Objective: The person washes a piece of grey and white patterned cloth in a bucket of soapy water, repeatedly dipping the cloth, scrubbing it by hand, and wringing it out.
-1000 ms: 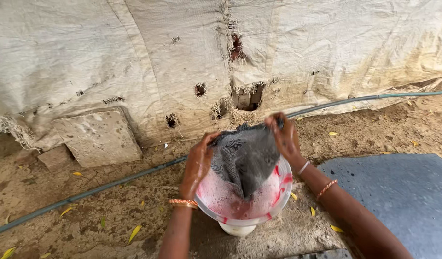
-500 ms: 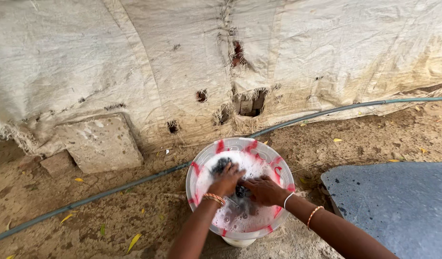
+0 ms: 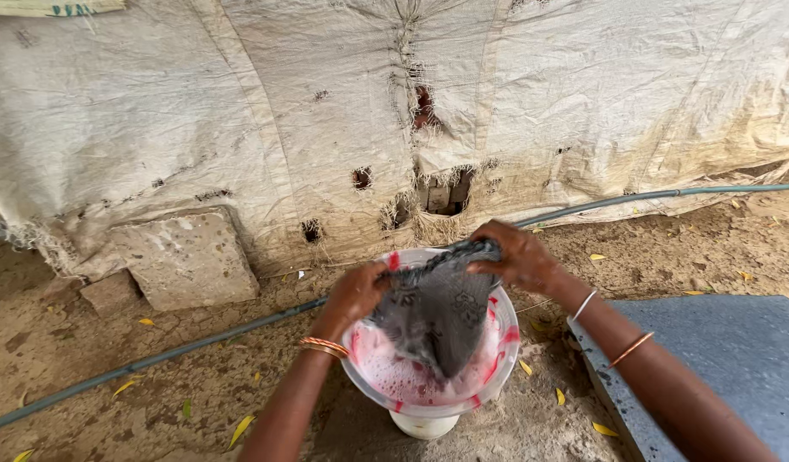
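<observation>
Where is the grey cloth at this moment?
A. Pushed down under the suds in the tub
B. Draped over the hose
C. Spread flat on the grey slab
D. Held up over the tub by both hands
D: the left hand and right hand grip the top edge of the grey cloth, which hangs over the sudsy tub.

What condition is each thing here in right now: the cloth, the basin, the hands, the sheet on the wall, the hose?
Grey cloth: wet, lifted, stretched between both hands, its lower tip hanging into the basin.
Basin: upright, holding pinkish foamy water.
Left hand: closed on the cloth's left edge.
Right hand: closed on the cloth's right edge.
Wall sheet: dirty, torn, with holes.
Hose: lying along the dirt ground.
Stone slab: leaning against the sheet.
</observation>
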